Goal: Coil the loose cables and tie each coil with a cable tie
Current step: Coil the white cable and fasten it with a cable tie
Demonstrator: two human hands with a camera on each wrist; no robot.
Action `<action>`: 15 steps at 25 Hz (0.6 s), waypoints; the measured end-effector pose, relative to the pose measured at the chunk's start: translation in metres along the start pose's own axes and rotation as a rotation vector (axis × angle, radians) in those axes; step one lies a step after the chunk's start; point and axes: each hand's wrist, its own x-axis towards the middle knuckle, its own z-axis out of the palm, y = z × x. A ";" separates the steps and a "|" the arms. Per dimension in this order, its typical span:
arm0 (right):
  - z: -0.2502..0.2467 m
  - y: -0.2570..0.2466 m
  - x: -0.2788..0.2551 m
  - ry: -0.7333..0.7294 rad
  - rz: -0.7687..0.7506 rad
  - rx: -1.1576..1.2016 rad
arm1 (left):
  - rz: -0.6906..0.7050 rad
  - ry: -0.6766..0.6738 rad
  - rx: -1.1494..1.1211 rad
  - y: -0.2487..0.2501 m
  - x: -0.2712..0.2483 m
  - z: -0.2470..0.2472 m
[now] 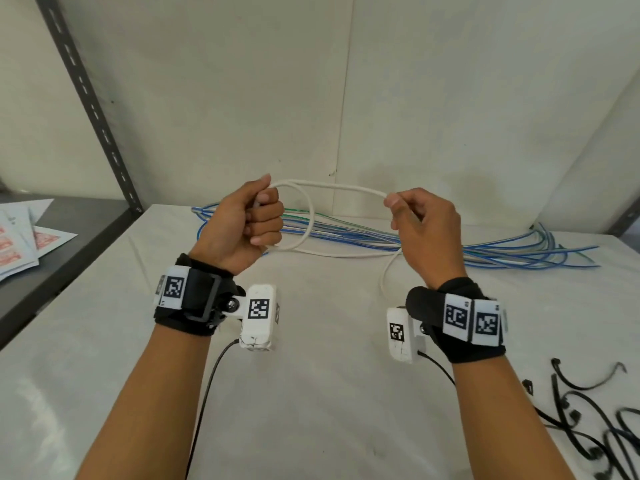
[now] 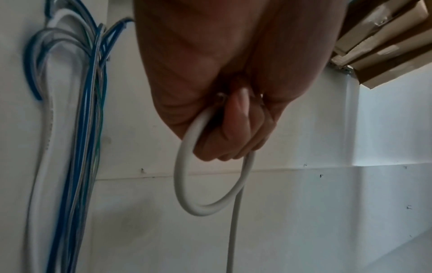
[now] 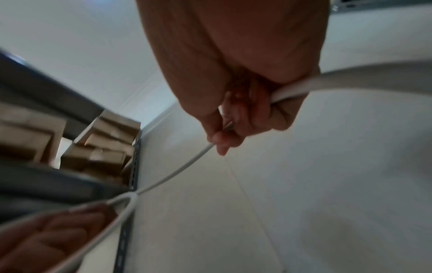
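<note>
A white cable (image 1: 332, 187) stretches between both hands above the table. My left hand (image 1: 256, 216) is a fist gripping one loop of it; the loop (image 2: 187, 184) hangs below the curled fingers in the left wrist view. My right hand (image 1: 412, 216) pinches the cable between thumb and forefinger, and the cable (image 3: 187, 166) runs through the palm, then trails down to the table. A bundle of blue, green and grey loose cables (image 1: 381, 237) lies across the back of the table. Several black cable ties (image 1: 588, 410) lie at the front right.
The white table (image 1: 311, 393) meets a white wall at the back. A grey slotted shelf upright (image 1: 86, 98) and a dark shelf with printed sheets (image 1: 24, 233) stand at the left. Cardboard boxes (image 3: 105, 144) sit on shelving.
</note>
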 end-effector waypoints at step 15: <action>0.019 -0.028 -0.020 -0.278 -0.212 0.098 | -0.096 0.008 0.340 -0.022 0.000 0.032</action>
